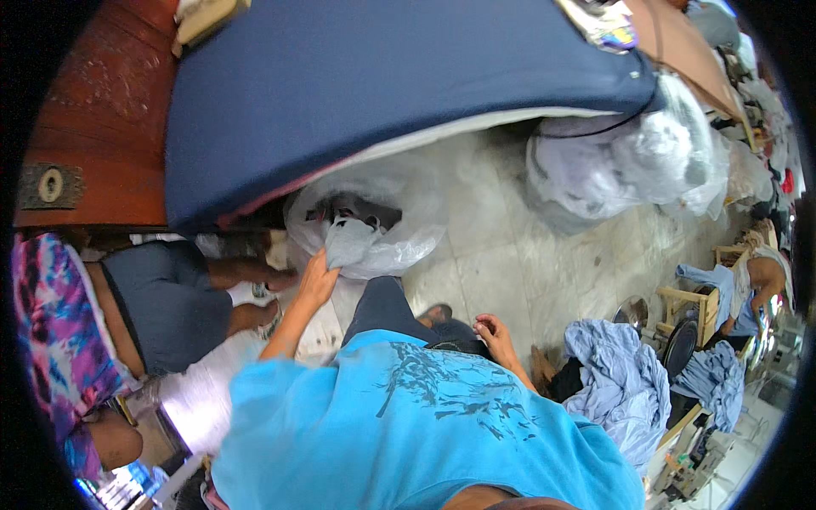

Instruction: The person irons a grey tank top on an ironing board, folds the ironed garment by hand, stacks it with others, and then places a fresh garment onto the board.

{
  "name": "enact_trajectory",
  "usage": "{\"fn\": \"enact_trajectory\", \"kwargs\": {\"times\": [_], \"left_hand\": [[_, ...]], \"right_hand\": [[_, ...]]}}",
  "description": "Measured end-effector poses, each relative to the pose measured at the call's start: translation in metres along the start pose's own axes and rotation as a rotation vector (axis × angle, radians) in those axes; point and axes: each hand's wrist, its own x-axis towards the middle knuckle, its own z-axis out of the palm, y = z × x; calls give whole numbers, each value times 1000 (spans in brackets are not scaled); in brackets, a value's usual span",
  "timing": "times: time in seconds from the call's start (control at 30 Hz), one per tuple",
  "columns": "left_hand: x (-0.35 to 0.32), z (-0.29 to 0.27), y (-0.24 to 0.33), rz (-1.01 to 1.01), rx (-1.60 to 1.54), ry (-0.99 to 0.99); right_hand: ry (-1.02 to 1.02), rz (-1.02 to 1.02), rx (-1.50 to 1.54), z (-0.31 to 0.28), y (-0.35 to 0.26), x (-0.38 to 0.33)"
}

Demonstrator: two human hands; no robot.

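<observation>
My left hand (316, 279) is closed on a piece of light grey cloth (350, 241) at the mouth of a clear plastic bag (418, 228). Darker fabric (386, 216) lies inside that bag, behind the grey piece. The bag rests on the floor beside the near edge of a table covered in dark blue cloth (408, 68). By my right hip, my right hand (496, 337) hangs with its fingers loosely bent and apart, holding nothing.
Large stuffed plastic bags (629, 157) stand under the table's right end. To the left is a person in dark shorts (166, 297), near a carved wooden piece (102, 110). Light blue garments (625, 382) are heaped at right, near a wooden stool (693, 310). Tiled floor (484, 263) lies between.
</observation>
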Motion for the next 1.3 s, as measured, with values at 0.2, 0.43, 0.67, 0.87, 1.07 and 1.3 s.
{"fn": "enact_trajectory", "kwargs": {"times": [0.2, 0.43, 0.67, 0.87, 1.07, 1.3], "left_hand": [[63, -81, 181, 263, -348, 412], [212, -233, 325, 889, -1368, 21], [270, -244, 82, -262, -1520, 586], [230, -88, 94, -233, -240, 949], [351, -115, 147, 144, 232, 429], [500, -84, 174, -403, 495, -3]], "right_hand": [[128, -155, -125, -2, -76, 11], [28, -466, 605, 27, -267, 80], [101, -743, -551, 57, -466, 147], [-198, -903, -1166, 51, -440, 206], [412, -779, -474, 39, -498, 262], [384, -706, -1199, 67, -562, 351]]}}
